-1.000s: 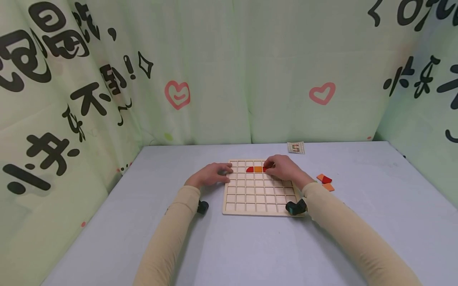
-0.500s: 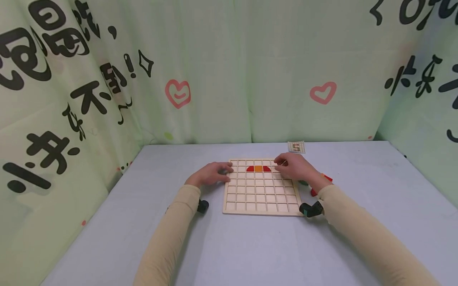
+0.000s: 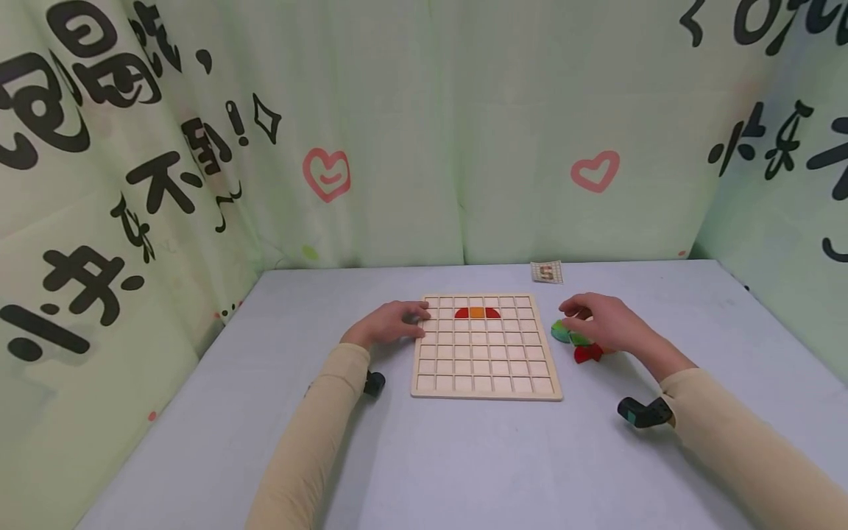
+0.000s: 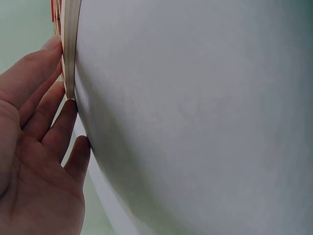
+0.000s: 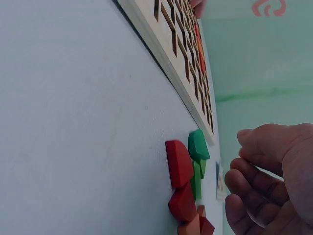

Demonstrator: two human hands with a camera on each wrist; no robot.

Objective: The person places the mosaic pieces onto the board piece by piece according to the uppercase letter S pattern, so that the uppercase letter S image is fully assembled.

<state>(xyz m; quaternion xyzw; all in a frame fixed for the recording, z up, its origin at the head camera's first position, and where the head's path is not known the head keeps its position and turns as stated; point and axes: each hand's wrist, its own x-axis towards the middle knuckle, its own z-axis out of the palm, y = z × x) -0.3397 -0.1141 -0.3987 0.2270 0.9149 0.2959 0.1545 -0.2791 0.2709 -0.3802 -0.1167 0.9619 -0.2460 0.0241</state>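
Note:
A wooden grid board (image 3: 486,361) lies flat on the table. In its second row from the far side sit a red quarter-round piece (image 3: 461,313), an orange square piece (image 3: 476,313) and another red quarter-round piece (image 3: 493,313). My left hand (image 3: 391,324) rests its fingertips and thumb against the board's left edge, near the far corner. Right of the board, my right hand (image 3: 606,322) hovers over loose pieces, its fingers loosely bent with nothing between them. Green pieces (image 5: 198,145) and red pieces (image 5: 179,164) lie below it in the right wrist view; the hand partly covers the pile in the head view.
A small patterned card (image 3: 546,272) lies at the table's far edge, behind the board. The pale table (image 3: 464,464) meets a light green curtain (image 3: 397,221) with lettering and hearts at the back and sides. Each wrist wears a black camera (image 3: 645,412).
My right hand has let go of the red quarter-round piece at the right end of the row and moved right, off the board to the loose pieces. My left hand stays put.

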